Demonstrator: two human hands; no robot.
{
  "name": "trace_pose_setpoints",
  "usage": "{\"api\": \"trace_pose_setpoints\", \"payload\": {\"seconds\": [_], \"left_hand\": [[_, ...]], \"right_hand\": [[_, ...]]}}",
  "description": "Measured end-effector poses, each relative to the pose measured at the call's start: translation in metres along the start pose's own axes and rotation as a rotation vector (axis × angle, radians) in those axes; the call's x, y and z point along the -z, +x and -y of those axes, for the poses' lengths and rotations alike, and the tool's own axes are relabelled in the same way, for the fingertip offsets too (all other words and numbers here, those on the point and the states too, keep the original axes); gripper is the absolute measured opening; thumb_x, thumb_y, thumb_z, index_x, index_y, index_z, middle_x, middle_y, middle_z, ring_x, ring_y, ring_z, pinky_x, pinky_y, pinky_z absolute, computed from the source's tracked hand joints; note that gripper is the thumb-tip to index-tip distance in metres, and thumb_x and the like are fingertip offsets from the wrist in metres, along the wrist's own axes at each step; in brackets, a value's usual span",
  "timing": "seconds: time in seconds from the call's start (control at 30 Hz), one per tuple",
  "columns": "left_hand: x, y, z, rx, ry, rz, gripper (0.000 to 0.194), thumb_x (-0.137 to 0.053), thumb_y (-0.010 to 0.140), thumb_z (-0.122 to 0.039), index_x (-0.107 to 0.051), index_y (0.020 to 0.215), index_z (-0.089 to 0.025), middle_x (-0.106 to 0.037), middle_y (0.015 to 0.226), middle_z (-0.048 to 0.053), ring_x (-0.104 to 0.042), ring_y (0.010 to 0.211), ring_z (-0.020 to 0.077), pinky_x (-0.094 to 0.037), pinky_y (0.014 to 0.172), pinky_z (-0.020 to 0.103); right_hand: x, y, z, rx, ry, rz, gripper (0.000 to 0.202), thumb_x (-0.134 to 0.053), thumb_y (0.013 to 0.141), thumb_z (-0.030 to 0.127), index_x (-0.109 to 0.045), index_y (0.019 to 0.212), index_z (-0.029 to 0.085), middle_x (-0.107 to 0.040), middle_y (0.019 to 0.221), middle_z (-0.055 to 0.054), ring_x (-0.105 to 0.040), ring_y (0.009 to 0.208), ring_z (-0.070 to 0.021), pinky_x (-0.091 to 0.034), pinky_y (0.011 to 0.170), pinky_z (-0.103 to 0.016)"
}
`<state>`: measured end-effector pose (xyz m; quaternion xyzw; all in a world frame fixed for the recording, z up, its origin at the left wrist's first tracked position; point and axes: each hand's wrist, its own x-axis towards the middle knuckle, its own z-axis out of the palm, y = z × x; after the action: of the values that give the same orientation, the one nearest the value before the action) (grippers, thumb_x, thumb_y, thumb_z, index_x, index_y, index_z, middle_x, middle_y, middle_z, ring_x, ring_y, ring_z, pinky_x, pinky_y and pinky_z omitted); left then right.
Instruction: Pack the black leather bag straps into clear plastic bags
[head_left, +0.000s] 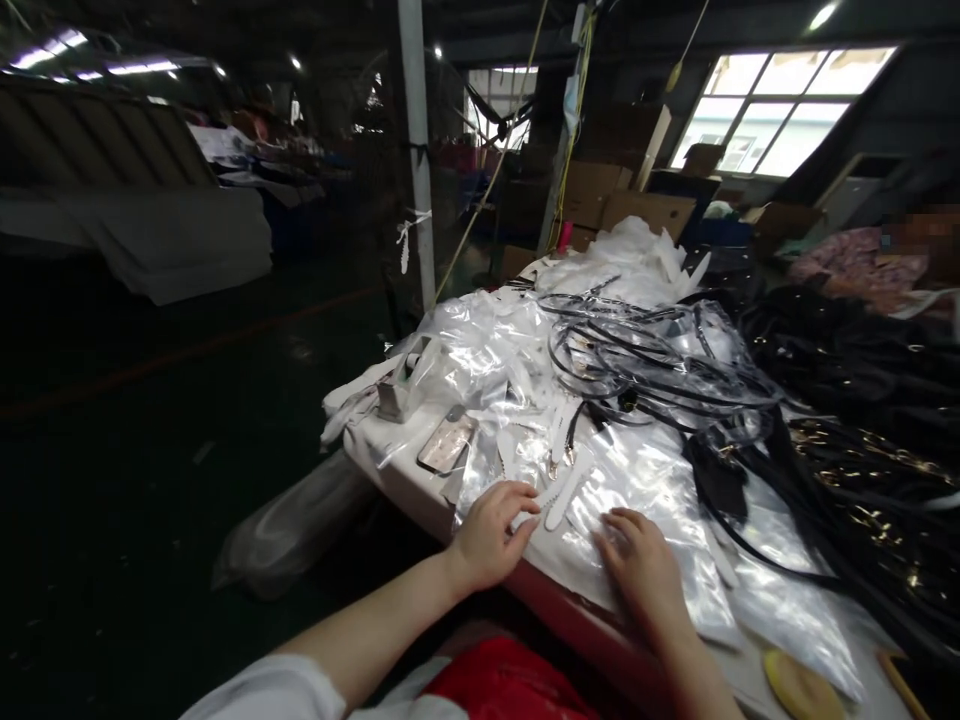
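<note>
Apparently, handling centres around a white strip (568, 495) on the counter (386, 455); the left hand (491, 535) half curls beside it, grip unclear, the right hand (646, 572) loosely open, seemingly empty, near clear bags (645, 475)

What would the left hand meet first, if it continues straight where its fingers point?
The left hand would probably first meet the round-ended white strip just ahead, though depth is unclear.

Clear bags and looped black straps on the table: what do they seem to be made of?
Clear bags: thin, glossy plastic film, judging by the see-through wrinkles and glare. Black straps: smooth with a slight sheen, perhaps leather or imitation; the look leaves it open.
</note>
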<state>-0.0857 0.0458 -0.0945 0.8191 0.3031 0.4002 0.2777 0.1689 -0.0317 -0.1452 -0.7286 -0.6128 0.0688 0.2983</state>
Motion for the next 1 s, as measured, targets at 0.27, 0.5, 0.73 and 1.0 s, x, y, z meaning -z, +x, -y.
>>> {"api": "trace_pose_setpoints", "payload": {"seconds": [0.27, 0.5, 0.73, 1.0], "left_hand": [[0.003, -0.016, 0.014, -0.005, -0.17, 0.075, 0.011, -0.057, 0.089, -0.016, -0.067, 0.093, -0.019, -0.069, 0.104, 0.008, -0.065, 0.099, 0.0207, -0.053, 0.09, 0.036], [-0.003, 0.019, 0.019, -0.168, -0.194, 0.081, 0.015, -0.054, 0.092, -0.017, -0.066, 0.101, -0.018, -0.069, 0.104, 0.009, -0.064, 0.101, 0.0209, -0.052, 0.092, 0.037], [-0.003, 0.083, 0.009, -0.312, 0.015, 0.215, 0.045, -0.062, 0.084, -0.014, -0.057, 0.129, -0.02, -0.056, 0.135, 0.013, -0.05, 0.127, 0.0283, -0.042, 0.108, 0.049], [-0.028, 0.064, -0.056, -0.753, -0.257, 0.726, 0.049, -0.069, 0.082, -0.04, -0.058, 0.124, -0.017, -0.069, 0.119, 0.009, -0.064, 0.11, 0.0229, -0.044, 0.103, 0.034]], "right_hand": [[0.01, 0.003, 0.002, -0.155, 0.096, -0.124, 0.035, -0.055, 0.089, 0.051, -0.071, 0.081, 0.022, -0.073, 0.093, -0.009, -0.067, 0.091, -0.0274, -0.051, 0.086, -0.042], [0.048, 0.005, 0.018, -0.215, 0.196, -0.188, 0.034, -0.056, 0.088, 0.054, -0.068, 0.081, 0.023, -0.072, 0.099, -0.009, -0.066, 0.096, -0.0276, -0.049, 0.088, -0.041], [0.098, -0.021, 0.074, -0.175, 0.255, -0.153, 0.028, -0.061, 0.089, 0.048, -0.066, 0.074, 0.025, -0.071, 0.105, -0.006, -0.065, 0.101, -0.0249, -0.049, 0.089, -0.034], [0.138, -0.069, 0.154, 0.134, 0.148, -0.073, 0.015, -0.058, 0.093, 0.031, -0.067, 0.08, 0.029, -0.07, 0.088, -0.003, -0.068, 0.082, -0.0196, -0.056, 0.072, -0.025]]}}
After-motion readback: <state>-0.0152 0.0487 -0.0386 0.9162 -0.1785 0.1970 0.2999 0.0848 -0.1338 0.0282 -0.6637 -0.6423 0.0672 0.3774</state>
